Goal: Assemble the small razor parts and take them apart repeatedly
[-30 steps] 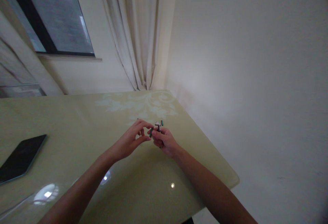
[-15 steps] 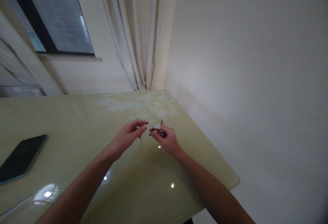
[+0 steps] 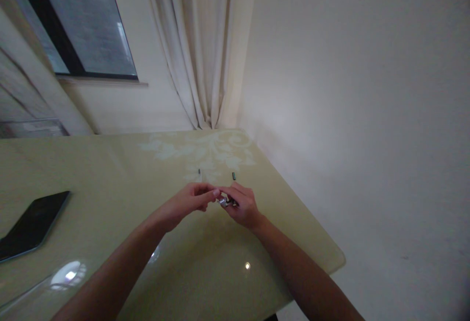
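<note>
Near the middle of the pale green table point(image 3: 176, 272), my right hand point(image 3: 243, 206) is closed round a small object point(image 3: 223, 202) with shiny and dark parts, too small to name. The fingertips of my left hand point(image 3: 191, 203) meet it from the left, thumb and forefinger pressed together at its edge. Whether the left fingers grip part of it is hard to make out. Just beyond my right hand a small dark green piece point(image 3: 234, 176) lies on the table. A thin white stick with a grey tip point(image 3: 199, 174) lies beyond my left hand.
A black tablet-like device point(image 3: 35, 223) lies at the left of the table. A pale cable point(image 3: 25, 293) runs at the lower left. The table's right edge runs beside the white wall point(image 3: 348, 115). Behind the table hang beige curtains point(image 3: 194, 41) near a window point(image 3: 88, 22).
My hands have come together and moved slightly nearer to me. The left fingers now meet the object at the right hand. The small green piece and the stick show more fully.
</note>
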`<state>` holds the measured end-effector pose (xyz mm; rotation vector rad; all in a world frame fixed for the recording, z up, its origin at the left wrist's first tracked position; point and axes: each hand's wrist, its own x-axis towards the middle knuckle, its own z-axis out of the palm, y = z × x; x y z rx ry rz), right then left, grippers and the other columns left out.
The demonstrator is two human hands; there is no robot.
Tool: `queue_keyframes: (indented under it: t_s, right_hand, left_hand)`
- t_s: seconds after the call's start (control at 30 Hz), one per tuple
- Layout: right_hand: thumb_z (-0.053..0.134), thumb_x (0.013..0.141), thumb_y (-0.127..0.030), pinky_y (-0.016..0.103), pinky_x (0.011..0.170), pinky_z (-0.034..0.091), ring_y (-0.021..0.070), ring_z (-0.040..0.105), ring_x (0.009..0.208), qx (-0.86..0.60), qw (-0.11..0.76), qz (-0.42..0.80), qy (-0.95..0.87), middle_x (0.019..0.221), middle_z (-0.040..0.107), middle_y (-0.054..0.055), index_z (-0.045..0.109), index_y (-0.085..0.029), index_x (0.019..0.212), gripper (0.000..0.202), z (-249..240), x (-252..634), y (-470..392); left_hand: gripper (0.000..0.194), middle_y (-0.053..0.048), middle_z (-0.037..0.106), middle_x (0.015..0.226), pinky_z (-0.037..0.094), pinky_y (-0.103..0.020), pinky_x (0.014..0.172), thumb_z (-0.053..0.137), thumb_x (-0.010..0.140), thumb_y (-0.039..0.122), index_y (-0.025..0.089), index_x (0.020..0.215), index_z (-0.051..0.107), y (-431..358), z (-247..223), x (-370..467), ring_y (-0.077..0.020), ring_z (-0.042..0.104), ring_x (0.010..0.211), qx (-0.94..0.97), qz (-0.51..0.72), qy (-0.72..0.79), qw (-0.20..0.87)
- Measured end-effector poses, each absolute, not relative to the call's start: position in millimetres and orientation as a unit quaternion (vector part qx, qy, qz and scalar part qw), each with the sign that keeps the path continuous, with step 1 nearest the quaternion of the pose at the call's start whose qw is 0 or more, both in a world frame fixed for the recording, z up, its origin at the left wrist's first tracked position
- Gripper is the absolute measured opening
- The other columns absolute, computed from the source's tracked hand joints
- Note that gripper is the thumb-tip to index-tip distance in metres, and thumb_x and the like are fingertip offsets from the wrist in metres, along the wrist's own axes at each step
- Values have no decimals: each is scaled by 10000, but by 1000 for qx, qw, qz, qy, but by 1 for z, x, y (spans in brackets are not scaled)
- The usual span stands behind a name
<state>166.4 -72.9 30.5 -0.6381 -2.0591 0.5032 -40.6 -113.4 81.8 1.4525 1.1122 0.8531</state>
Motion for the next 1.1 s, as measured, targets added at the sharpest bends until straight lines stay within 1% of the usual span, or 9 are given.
queue_keyframes:
  t_s: [0.13, 0.27, 0.33, 0.4, 0.53, 0.63, 0.83, 1.03, 1.1]
  right_hand:
    - [660, 931, -339, 313, 699, 426, 188, 501, 691, -257, 456, 222, -823, 749, 581, 46, 766, -250, 1184, 288, 32, 165, -74]
    - [712, 893, -395, 290, 676, 413, 171, 477, 706, -290, 487, 297, -769, 788, 555, 28, 738, -229, 1205, 354, 40, 161, -74]
    - [709, 891, -449, 268, 625, 383, 151, 454, 679, -315, 487, 371, -725, 780, 539, 16, 744, -210, 1133, 342, 42, 157, -73]
    - [702, 886, -498, 248, 572, 335, 126, 412, 624, -316, 473, 465, -678, 718, 506, -8, 745, -190, 1030, 342, 42, 154, -71]
    - [745, 837, -537, 224, 494, 221, 83, 297, 519, -298, 438, 599, -601, 588, 392, -61, 724, -169, 887, 372, 36, 150, -69]
    - [787, 795, -527, 221, 472, 171, 69, 257, 487, -297, 433, 632, -570, 544, 356, -80, 709, -167, 826, 369, 36, 149, -71]
    - [828, 747, -480, 235, 452, 145, 61, 243, 464, -287, 431, 669, -534, 527, 377, -83, 702, -163, 806, 347, 39, 148, -72]
    - [826, 752, -476, 232, 454, 149, 61, 239, 470, -286, 419, 682, -527, 533, 361, -88, 714, -161, 826, 342, 38, 149, -71]
    - [783, 793, -516, 231, 454, 149, 63, 243, 472, -279, 417, 682, -532, 547, 365, -81, 733, -158, 858, 368, 38, 149, -70]
  left_hand:
    - [386, -63, 730, 933, 446, -276, 667, 714, 851, 527, 193, 1037, 772, -112, 82, -41, -158, 590, 770, 622, 365, 465, 514]
    - [427, -41, 703, 892, 485, -293, 680, 739, 837, 505, 212, 1147, 741, -107, 79, -45, -167, 614, 762, 654, 403, 475, 429]
    - [449, -26, 675, 895, 495, -289, 671, 755, 829, 487, 236, 1199, 719, -106, 77, -46, -155, 600, 741, 675, 422, 478, 371]
    - [432, -28, 662, 940, 500, -289, 695, 763, 832, 454, 262, 1216, 713, -105, 76, -46, -159, 596, 784, 703, 428, 474, 313]
    - [362, -26, 635, 953, 497, -290, 723, 740, 863, 412, 292, 1204, 716, -107, 75, -43, -170, 587, 843, 749, 418, 458, 233]
    - [368, -27, 620, 961, 498, -283, 703, 714, 887, 414, 299, 1236, 697, -109, 75, -41, -173, 583, 842, 761, 409, 454, 218]
    - [384, -21, 605, 958, 499, -285, 707, 718, 892, 399, 297, 1260, 676, -110, 78, -39, -160, 566, 808, 770, 406, 446, 208]
    - [338, -20, 612, 924, 498, -280, 697, 718, 890, 386, 277, 1209, 695, -110, 74, -39, -155, 567, 784, 765, 421, 437, 216]
    - [339, -20, 618, 927, 502, -274, 689, 728, 879, 386, 270, 1196, 698, -108, 73, -42, -150, 577, 779, 750, 436, 439, 233]
